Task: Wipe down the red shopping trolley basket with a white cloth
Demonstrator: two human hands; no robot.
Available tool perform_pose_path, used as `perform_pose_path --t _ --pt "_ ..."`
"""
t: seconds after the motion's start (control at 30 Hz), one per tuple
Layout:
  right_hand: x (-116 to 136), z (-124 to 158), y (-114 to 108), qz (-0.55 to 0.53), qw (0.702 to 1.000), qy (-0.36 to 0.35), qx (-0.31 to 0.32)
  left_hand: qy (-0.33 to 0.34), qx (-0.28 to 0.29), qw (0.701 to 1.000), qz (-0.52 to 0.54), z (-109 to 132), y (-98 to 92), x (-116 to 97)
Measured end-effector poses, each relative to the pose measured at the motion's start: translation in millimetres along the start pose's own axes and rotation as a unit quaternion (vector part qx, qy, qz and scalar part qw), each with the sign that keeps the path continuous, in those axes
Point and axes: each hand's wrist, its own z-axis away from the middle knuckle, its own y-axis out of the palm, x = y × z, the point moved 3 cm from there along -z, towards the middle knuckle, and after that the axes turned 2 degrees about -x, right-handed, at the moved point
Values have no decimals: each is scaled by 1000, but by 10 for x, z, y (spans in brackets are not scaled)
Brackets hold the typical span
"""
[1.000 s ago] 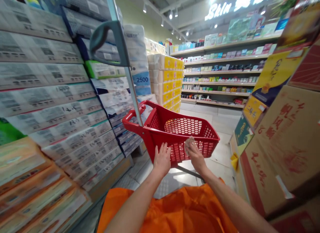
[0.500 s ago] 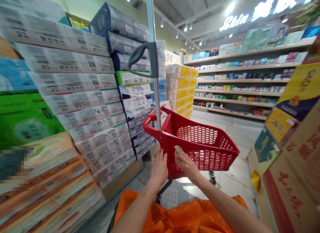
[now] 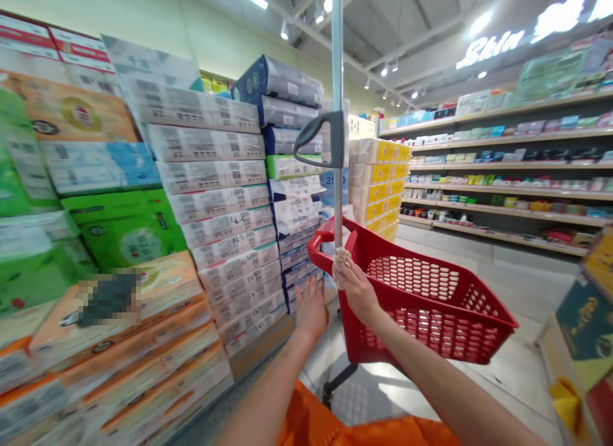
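A red plastic shopping cart (image 3: 431, 305) with holed sides stands in front of me on dark legs with casters. A metal pole with a grey loop handle (image 3: 335, 139) rises from its near left end. My right hand (image 3: 359, 292) presses a crumpled pale cloth (image 3: 343, 267) against the cart's upper left corner, just below the pole's foot. My left hand (image 3: 311, 308) is left of the cart, apart from it, with fingers spread and nothing held.
Stacked tissue packs (image 3: 225, 241) rise on the left, with orange packs (image 3: 143, 344) nearer me. Yellow-and-white packs (image 3: 383, 184) stand behind the cart. Stocked shelves (image 3: 502, 171) line the far right. Cartons (image 3: 594, 318) stand at the right edge. Orange cloth (image 3: 383, 430) covers my lap.
My right hand has moved the cloth up from the cart's end panel to its corner near the pole. My left hand has come off the cart to the left. The view has turned left.
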Motion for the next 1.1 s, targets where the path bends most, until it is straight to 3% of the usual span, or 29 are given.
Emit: perform_pose_path --t 0.1,0.17,0.27,0.37,0.47,0.57,0.63,0.77,0.83,0.93,1.03,1.1 --pt "52 12 37 -45 998 -24 25 -1 -25 1000 15 -72 -142 68" --pt "38 27 14 -70 997 -17 8 8 -47 998 28 -142 -245 74" --pt "-79 -143 -49 -53 992 82 -74 32 -72 996 42 -311 -411 8" --pt "-190 -300 -19 -27 988 135 -69 78 -24 996 32 -499 -514 -124" --pt "-358 -99 -15 -12 995 95 -7 105 16 994 12 -606 -552 -209" --pt "-592 286 -171 22 995 101 1 120 -14 993 4 -599 -563 -233" --pt "-618 388 -283 33 990 134 -10 139 -44 989 1 -544 -563 -259" --pt "-287 116 -304 -36 982 183 -38 172 -84 981 -3 -425 -588 -362" --pt "-202 56 -319 -37 972 214 -85 189 -78 979 14 -397 -616 -409" --pt "-316 335 -438 -38 979 193 -57 213 -46 975 42 -382 -659 -437" --pt "-530 702 -636 -9 969 240 -52 200 -44 978 42 -377 -696 -427" --pt "-521 631 -732 -9 965 256 -55 180 -51 982 37 -371 -709 -433"
